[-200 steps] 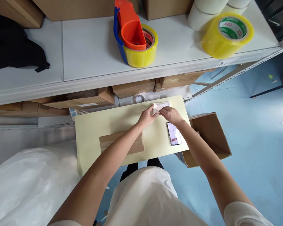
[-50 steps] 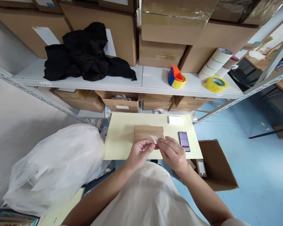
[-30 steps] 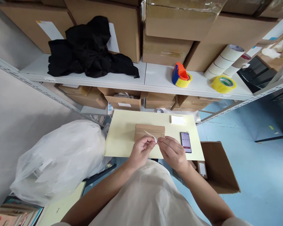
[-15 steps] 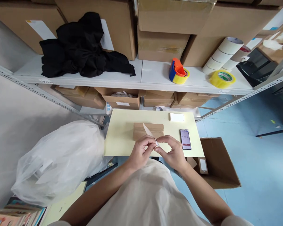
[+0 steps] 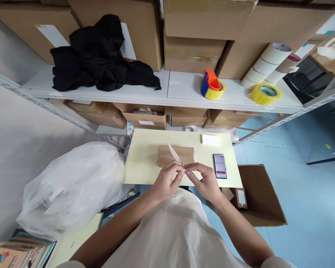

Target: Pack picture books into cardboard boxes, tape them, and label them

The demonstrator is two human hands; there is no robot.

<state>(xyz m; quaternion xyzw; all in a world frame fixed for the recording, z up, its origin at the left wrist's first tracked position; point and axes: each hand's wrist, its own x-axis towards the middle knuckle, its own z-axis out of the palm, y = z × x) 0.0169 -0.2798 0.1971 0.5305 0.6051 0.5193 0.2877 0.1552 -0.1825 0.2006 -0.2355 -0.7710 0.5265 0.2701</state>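
A thin white label point(image 5: 174, 152) stands up, tilted and nearly edge-on, from the fingertips of my left hand point(image 5: 167, 179). My right hand point(image 5: 206, 181) pinches the label's near corner, its fingertips meeting those of the left. Both hands hover over the near edge of the pale yellow table point(image 5: 141, 163). Just beyond them lies a closed brown cardboard box point(image 5: 164, 155), partly covered by the label and fingers. To the right of my hands a phone point(image 5: 220, 166) with a running timer rests on the table. A small stack of white labels point(image 5: 210, 139) lies behind the phone.
A shelf point(image 5: 181, 83) behind the table carries black cloth point(image 5: 96, 59), a tape dispenser point(image 5: 211, 85), tape rolls point(image 5: 265, 93) and cartons. An open carton point(image 5: 264, 193) stands on the floor at right. A big translucent bag point(image 5: 75, 186) bulges at left.
The label has turned slightly more edge-on, and the fingertips have drawn closer together at its near corner. The box stays in place.
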